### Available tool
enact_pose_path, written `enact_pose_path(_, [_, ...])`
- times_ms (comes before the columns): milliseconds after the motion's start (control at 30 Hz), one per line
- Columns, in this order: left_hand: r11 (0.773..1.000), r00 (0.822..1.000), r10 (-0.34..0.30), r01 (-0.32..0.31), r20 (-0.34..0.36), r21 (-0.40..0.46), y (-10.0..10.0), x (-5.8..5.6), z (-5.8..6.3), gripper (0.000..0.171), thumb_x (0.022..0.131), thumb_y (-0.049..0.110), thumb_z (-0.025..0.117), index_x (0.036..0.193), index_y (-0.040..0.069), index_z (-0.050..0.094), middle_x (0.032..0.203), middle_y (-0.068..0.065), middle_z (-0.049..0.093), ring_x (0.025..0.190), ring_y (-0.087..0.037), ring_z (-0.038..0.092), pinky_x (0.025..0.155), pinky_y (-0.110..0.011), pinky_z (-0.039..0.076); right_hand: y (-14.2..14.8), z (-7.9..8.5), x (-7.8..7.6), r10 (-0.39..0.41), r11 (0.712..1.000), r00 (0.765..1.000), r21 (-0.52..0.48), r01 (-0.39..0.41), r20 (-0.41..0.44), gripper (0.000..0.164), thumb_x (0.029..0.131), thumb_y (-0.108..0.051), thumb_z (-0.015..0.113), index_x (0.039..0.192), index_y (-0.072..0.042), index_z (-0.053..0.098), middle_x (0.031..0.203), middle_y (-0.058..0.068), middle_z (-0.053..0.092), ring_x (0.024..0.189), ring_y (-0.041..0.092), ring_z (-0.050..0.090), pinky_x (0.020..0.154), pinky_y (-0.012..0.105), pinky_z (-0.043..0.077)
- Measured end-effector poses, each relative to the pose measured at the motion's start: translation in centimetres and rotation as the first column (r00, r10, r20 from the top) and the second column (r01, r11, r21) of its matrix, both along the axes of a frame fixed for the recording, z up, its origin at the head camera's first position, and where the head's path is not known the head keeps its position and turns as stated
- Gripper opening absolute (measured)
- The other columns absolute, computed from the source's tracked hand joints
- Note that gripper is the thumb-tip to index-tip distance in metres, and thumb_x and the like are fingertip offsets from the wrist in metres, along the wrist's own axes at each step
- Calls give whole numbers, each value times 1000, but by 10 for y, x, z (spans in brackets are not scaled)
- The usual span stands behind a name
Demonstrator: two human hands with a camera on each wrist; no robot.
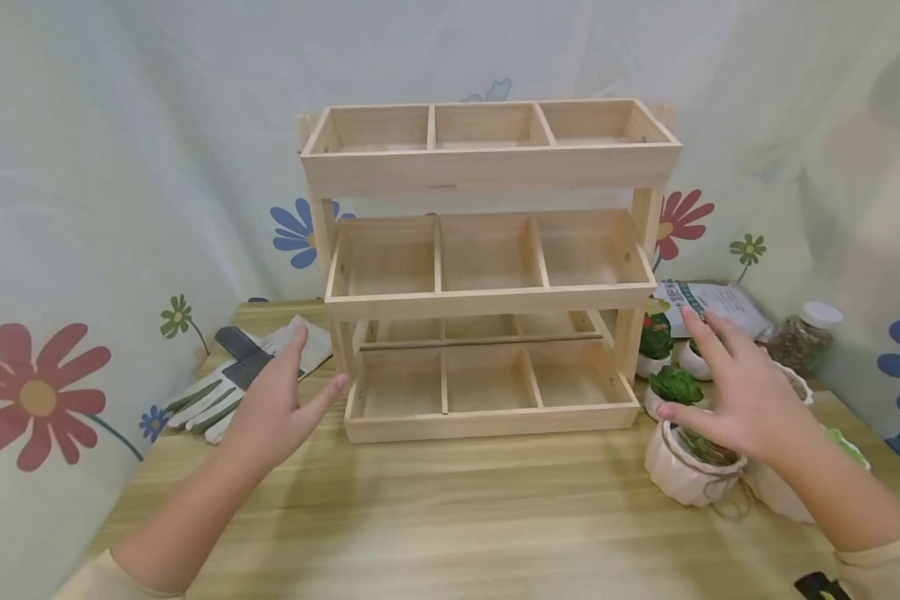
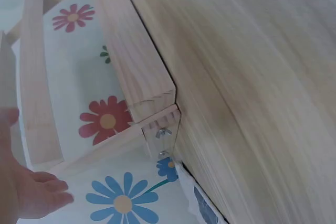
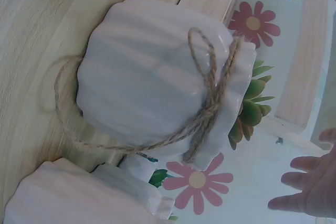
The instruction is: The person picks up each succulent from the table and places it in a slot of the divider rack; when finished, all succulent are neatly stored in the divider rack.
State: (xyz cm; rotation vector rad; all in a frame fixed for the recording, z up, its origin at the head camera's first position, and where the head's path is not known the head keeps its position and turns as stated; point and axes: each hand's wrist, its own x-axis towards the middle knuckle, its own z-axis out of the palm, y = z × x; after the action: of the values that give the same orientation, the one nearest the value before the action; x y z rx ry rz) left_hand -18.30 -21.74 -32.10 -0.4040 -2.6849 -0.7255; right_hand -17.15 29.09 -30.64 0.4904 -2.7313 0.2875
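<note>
A three-tier wooden shelf rack (image 1: 487,171) with divided trays stands in the middle of the table in the head view. My left hand (image 1: 273,408) is held in the air by its lower left side, fingers extended and thumb apart, holding nothing. On the other side my right hand (image 1: 746,400) hovers over the potted succulents, spread and holding nothing. Just below it sits a white ribbed pot (image 1: 690,471) tied with twine, a succulent inside; the right wrist view shows this pot (image 3: 147,72) close up. Wing nuts (image 2: 164,132) show on the rack's side in the left wrist view.
Work gloves (image 1: 225,392) lie left of the rack. More small succulents (image 1: 675,385), a printed bag (image 1: 712,304) and a white-capped jar (image 1: 802,337) stand at the right. A black object (image 1: 821,586) lies by the right sleeve. A flowered curtain (image 1: 157,167) hangs behind the table.
</note>
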Motion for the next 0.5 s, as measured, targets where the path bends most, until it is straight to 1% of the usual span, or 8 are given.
enact_pose_path(67, [988,1000,7,-12,28,153,0,-6,3,82,93,47,52,147,-2,15,148,-22,27,123,-40,42,102,-56,33,-1,2,3,28,996,1000,-81,-29,-8,110,72,-47,76,152,-18,6,147,28,22,123,53,29,83,76,30])
enact_pose_path(133, [960,999,13,-26,49,280,0,-12,4,79,93,45,53,147,-2,19,147,-21,30,122,-38,43,102,-53,35,-1,3,6,48,986,999,-162,-50,-15,109,73,-41,78,152,-17,8,147,26,23,124,52,29,84,76,30])
enact_pose_path(167, [944,998,13,-34,66,329,-1,-15,4,78,93,44,53,146,-2,19,147,-20,30,131,-36,33,103,-52,35,-2,2,9,58,979,998,-196,-62,-27,108,73,-38,79,152,-15,9,147,26,25,124,51,30,85,75,30])
enact_pose_path(200, [930,996,15,-45,84,365,-1,-17,4,78,93,44,53,146,-2,19,147,-21,30,132,-35,32,104,-51,34,-2,1,11,60,971,997,-231,-69,-43,106,72,-35,80,151,-15,12,147,24,27,125,48,31,87,72,31])
enact_pose_path(300, [879,982,14,-103,190,465,-1,-21,-1,79,94,44,52,146,-4,17,146,-23,29,131,-35,32,106,-47,32,-2,-2,19,82,931,989,-345,-119,-120,102,67,-21,84,149,-12,23,143,21,37,130,25,35,105,42,36])
enact_pose_path(400, [835,950,5,-175,312,522,1,-24,-10,77,95,39,51,145,-8,15,145,-27,29,131,-36,33,107,-46,31,-3,-6,29,94,887,975,-429,-174,-199,98,62,-6,85,145,-9,34,138,14,45,124,2,39,99,10,32])
enact_pose_path(433, [825,937,7,-202,348,528,2,-24,-14,75,96,37,51,144,-10,17,144,-28,31,130,-37,33,107,-45,31,-3,-8,31,96,871,972,-454,-186,-215,95,61,-2,84,144,-9,36,137,10,47,121,-4,38,95,3,28])
enact_pose_path(500, [819,916,27,-249,399,518,4,-25,-23,69,97,31,51,142,-12,21,140,-29,36,128,-36,37,105,-44,35,-4,-12,37,90,843,965,-497,-206,-246,91,61,5,82,141,-7,40,135,2,49,119,-6,40,95,4,30])
